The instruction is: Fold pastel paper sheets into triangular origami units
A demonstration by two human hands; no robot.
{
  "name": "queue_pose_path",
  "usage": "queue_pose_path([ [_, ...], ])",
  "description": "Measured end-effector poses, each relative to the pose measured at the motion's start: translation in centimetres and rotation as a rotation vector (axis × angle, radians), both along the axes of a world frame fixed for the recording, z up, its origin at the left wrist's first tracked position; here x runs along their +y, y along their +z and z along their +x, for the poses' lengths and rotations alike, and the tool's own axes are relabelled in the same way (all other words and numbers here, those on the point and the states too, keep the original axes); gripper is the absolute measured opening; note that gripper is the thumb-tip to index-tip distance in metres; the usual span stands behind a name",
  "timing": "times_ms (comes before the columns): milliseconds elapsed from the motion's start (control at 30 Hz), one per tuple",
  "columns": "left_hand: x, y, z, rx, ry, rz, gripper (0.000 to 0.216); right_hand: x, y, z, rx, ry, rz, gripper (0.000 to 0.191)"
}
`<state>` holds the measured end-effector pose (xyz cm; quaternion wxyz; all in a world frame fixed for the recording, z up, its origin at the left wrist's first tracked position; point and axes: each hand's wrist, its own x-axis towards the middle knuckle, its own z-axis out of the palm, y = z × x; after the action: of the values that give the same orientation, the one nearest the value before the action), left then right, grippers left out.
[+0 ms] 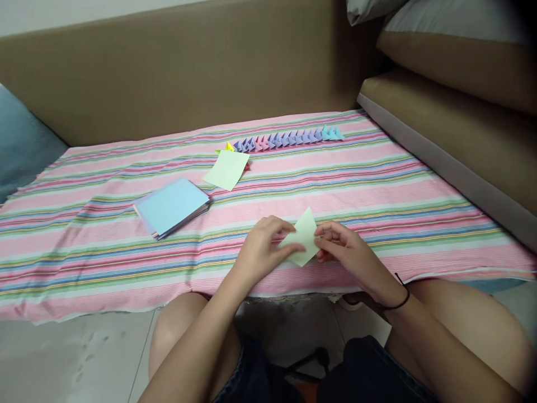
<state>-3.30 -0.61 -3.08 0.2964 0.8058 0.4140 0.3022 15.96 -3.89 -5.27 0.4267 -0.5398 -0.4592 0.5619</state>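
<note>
Above the striped cloth near its front edge, a pale green sheet of paper [307,234] is between my two hands, one corner pointing up and away. My left hand [265,242] holds its left side, with the thumb lying across the lower part and the fingers near the upper left edge. The right corner is pinched by the thumb and fingers of my right hand [340,242], which has a dark band at the wrist. Whether the paper has folds in it I cannot tell.
A stack of paper [174,207] with light blue on top lies at left. Farther back, another pale green sheet [229,169] partly covers small folded pieces. A row of folded paper pieces [289,139] stretches rightward. Cushions [457,134] are piled at right; a sofa back [188,67] stands behind.
</note>
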Motion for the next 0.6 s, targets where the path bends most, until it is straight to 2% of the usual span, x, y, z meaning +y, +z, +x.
queue_pose_path([
  [67,-0.7,-0.1,-0.3,0.108,-0.222,-0.022,0.041,0.1,-0.6,0.6,-0.040,-0.002,-0.019,0.024],
  [133,-1.3,-0.5,-0.3,0.175,-0.269,0.001,0.049,0.2,-1.2,1.2,-0.091,0.011,-0.017,0.026],
  [300,-1.9,-1.9,0.0,0.112,-0.138,-0.041,0.014,-0.4,-1.3,2.2,-0.223,0.099,0.010,0.033],
  [433,-1.8,-2.3,0.3,0.061,-0.033,-0.116,0.018,-0.7,-0.5,2.6,-0.563,0.211,0.158,0.039],
  [500,-1.8,-2.4,0.6,0.079,0.030,-0.133,0.019,-0.7,-0.1,2.5,-0.696,0.214,0.250,0.032],
  [600,-1.6,-2.6,1.2,0.101,0.100,-0.137,0.019,-0.6,0.2,1.9,-0.752,0.187,0.342,0.014],
])
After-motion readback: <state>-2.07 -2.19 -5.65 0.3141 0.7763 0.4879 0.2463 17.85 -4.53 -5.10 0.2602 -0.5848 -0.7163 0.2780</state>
